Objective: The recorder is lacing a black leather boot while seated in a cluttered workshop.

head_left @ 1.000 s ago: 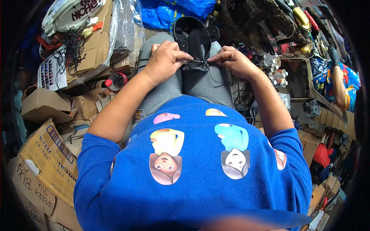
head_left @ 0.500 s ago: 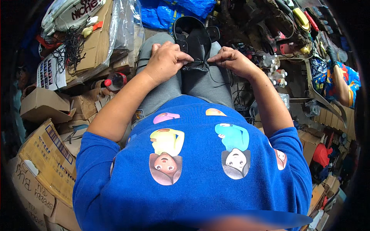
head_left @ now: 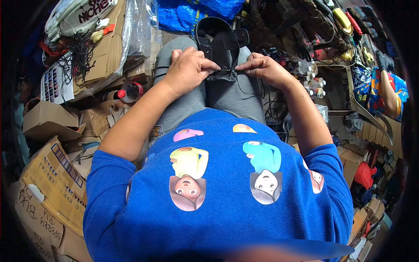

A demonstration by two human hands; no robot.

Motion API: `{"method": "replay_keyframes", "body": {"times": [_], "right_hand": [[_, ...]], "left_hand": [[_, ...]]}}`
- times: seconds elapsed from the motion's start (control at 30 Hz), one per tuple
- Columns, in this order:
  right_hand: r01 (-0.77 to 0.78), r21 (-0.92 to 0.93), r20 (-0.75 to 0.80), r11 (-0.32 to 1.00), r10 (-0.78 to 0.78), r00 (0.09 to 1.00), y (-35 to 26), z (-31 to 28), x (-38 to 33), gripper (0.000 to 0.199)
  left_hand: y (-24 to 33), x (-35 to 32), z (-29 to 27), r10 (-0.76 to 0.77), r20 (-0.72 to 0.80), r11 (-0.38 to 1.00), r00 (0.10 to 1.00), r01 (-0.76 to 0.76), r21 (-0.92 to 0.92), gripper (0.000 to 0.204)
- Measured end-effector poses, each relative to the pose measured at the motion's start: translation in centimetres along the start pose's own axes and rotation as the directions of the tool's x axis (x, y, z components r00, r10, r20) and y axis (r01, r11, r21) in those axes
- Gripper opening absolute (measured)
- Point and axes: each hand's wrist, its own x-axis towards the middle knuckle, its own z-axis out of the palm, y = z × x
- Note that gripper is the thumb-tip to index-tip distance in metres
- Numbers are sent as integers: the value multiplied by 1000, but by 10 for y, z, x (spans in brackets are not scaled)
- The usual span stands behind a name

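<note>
A black shoe upper [head_left: 226, 49] lies across my lap between the thighs, its open end away from me and its gathered, stitched end towards me. Over that near end runs a thin dark cord [head_left: 227, 70], stretched between my two hands. Thumb and fingers of my left hand [head_left: 187, 67] pinch it on the left side. On the right, my right hand [head_left: 264, 70] pinches the cord in the same way. A loose tail of cord hangs down over my right thigh. The exact ends inside my fingertips are hidden.
Flat cardboard under clear plastic [head_left: 111, 48] and a red-capped bottle [head_left: 131, 91] are at left, with cardboard boxes [head_left: 50, 120] nearer. Small clear bottles [head_left: 315, 83] stand at right. Beyond them another person's arm [head_left: 388, 94] shows. A blue tarp [head_left: 179, 15] lies ahead.
My hands hold almost the same place, with the cord still taut between them. The other person's hand at the far right has shifted slightly.
</note>
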Motion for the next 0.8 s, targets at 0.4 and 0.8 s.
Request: {"method": "replay_keyframes", "body": {"times": [0.4,0.8], "right_hand": [[68,-121,48,990,-63,997,-7,-2,4,29],[-112,375,-112,920,165,980,-6,24,-4,28]], "left_hand": [[0,23,-3,49,74,998,996,-45,-51,15],[22,19,0,-328,192,924,925,356,-138,15]]}}
